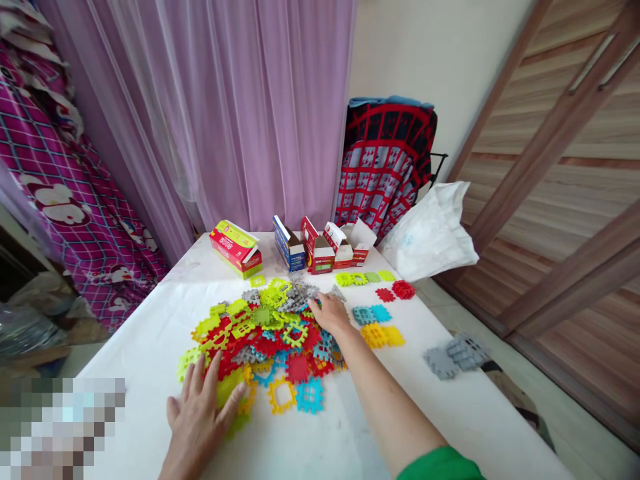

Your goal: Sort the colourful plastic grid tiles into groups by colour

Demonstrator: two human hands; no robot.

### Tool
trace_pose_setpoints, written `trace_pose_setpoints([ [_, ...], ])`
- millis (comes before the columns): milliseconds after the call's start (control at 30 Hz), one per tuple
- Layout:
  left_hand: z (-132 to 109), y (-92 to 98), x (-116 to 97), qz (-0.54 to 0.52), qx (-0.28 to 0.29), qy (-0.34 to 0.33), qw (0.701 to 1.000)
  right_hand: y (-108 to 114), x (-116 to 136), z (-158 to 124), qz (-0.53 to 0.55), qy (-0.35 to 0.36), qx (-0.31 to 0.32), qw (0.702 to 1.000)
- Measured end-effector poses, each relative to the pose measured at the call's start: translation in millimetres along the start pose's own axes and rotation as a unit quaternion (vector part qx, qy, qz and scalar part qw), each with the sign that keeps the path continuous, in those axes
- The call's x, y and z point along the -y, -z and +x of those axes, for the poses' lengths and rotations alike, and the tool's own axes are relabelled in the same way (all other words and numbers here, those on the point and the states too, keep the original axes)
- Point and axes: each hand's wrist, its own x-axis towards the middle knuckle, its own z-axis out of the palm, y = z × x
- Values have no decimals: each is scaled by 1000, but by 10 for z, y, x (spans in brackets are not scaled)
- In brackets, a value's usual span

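While the left hand (200, 407) lies palm down at the near left edge of the pile (299, 368), its fingers spread, the right hand (333, 315) reaches over the pile's far right side; whether its fingers pinch a piece I cannot tell. The pile, of notched green, red, blue, yellow and gray pieces, sits mid-table on a white table (150, 333). Right of it, sorted by colour, lie a green row (373, 277), red pieces (403, 289), blue pieces (364, 315) and yellow pieces (380, 336), with gray pieces (443, 363) near the table's right edge. Along the far edge stand open boxes (319, 257), a red and yellow box (235, 247) to their left and a white bag (430, 233) to their right. Beyond hang a lilac curtain (240, 120) and, left, a magenta checked cloth (75, 200). Red checked fabric (385, 147) stands before a pale wall (410, 53), and a wooden wardrobe (545, 167) fills the right side, above a tiled floor (575, 400)
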Motion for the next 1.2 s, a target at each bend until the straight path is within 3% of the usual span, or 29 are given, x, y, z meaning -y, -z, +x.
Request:
trace_pose_setpoints([
  [100,-143,-69,-55,-1,-15,-24,1000,-60,185,-60,26,30,-13,999],
  [200,-154,-112,-79,-3,-22,-20,1000,-30,181,-39,48,45,-38,997],
  [300,-120,-135,-114,-5,-16,-26,1000,71,30,87,21,-28,-51,998],
  [400,-75,-141,-200,1,-22,-29,999,123,-81,212,22,-81,-6,996],
  [533,23,-147,-329,6,-35,-45,998,91,20,216,60,-53,18,997],
  [633,88,-151,-362,-1,-44,-49,998,95,103,69,92,-21,10,995],
  [767,68,-129,-326,-32,-82,-66,994,37,-45,-365,124,9,-83,989],
  [833,19,-115,-315,-41,-91,-98,990,-84,-147,-647,116,12,-153,981],
  [933,-51,-113,-347,-37,-79,-155,984,-327,-154,-974,81,22,-181,980],
  [1067,-78,-140,-421,-18,-64,-198,978,-520,75,-1022,189,92,-194,958],
  [1200,-63,-153,-424,-7,-83,-202,976,-452,94,-934,338,117,-276,892],
])
